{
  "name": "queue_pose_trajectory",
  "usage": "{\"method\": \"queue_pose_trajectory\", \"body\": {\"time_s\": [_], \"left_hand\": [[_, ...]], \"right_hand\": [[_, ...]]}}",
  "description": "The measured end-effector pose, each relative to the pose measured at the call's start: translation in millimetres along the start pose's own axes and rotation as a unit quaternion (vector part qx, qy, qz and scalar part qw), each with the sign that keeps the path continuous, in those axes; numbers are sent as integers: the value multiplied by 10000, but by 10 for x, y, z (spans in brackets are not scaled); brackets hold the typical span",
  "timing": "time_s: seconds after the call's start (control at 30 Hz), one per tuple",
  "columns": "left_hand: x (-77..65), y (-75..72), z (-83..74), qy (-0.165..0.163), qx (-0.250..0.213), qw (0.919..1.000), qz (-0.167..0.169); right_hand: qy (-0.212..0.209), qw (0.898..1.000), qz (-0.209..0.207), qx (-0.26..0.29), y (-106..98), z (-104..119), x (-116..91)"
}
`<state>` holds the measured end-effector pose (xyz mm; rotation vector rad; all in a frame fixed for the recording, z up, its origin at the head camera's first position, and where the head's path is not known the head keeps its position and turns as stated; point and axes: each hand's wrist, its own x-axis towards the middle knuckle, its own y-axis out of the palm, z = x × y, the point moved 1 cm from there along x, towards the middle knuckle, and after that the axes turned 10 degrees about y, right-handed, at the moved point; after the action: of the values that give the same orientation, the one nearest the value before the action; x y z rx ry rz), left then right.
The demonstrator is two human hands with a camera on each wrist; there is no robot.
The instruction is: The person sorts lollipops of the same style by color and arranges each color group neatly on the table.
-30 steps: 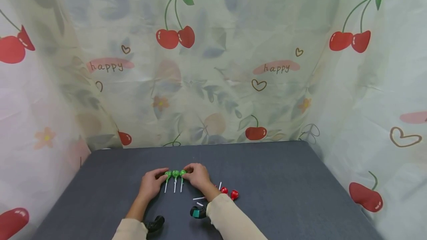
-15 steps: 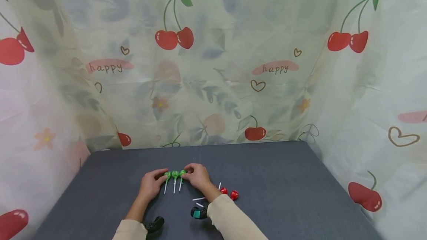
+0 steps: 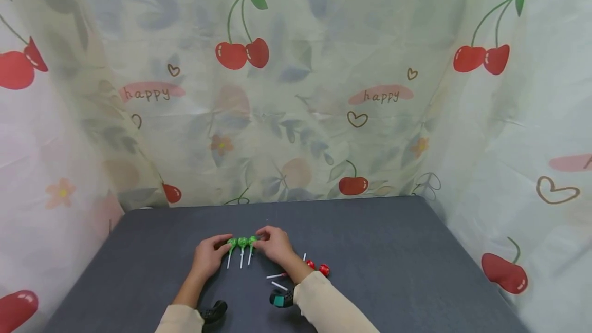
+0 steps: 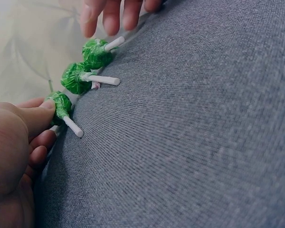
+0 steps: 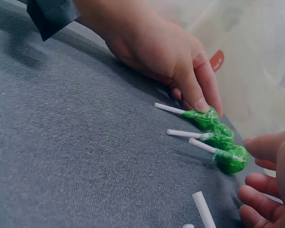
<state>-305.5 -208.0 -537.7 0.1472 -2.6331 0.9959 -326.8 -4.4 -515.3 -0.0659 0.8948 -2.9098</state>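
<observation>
Three green-wrapped lollipops lie side by side in a row, their white sticks toward me. My left hand (image 3: 208,257) pinches the head of the left lollipop (image 4: 61,105), thumb on top of the wrapper and index finger behind. Beside it is the middle lollipop (image 4: 75,78), its head close to both neighbours. My right hand (image 3: 276,245) is at the right end of the row, fingers loosely bent. In the right wrist view a small gap shows between its thumb and the right lollipop (image 5: 232,159).
Red lollipops (image 3: 324,270) lie right of the row, partly behind my right forearm. A loose-looking white stick (image 3: 279,285) shows near the right wrist device (image 3: 282,298). The grey tabletop (image 3: 370,261) ends at a cherry-printed curtain (image 3: 296,91).
The right lollipop's stick end has swung slightly left. My right wrist and sleeve have shifted a little right, uncovering more of a white stick. My left hand stays almost still.
</observation>
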Motion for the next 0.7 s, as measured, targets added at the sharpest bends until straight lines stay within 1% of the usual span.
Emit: {"method": "queue_pose_trajectory", "body": {"time_s": [0.13,0.23,0.3,0.43,0.53,0.7], "left_hand": [[8,10,8,-47,-43,10000,41],[16,12,14,-93,-85,9999,79],[22,11,19,-80,-89,9999,102],[29,9,26,-56,-99,9999,101],[30,6,28,-38,-72,9999,102],[27,7,23,-29,-31,9999,135]], "right_hand": [[-62,10000,-4,-43,-21,3,-36],[-211,9997,52,-123,-32,6,-70],[-281,9992,200,-192,-35,9,-94],[-458,9963,629,-351,-25,25,-137],[-475,9937,932,-403,-14,43,-167],[-394,9901,1227,-549,-1,58,-200]]}}
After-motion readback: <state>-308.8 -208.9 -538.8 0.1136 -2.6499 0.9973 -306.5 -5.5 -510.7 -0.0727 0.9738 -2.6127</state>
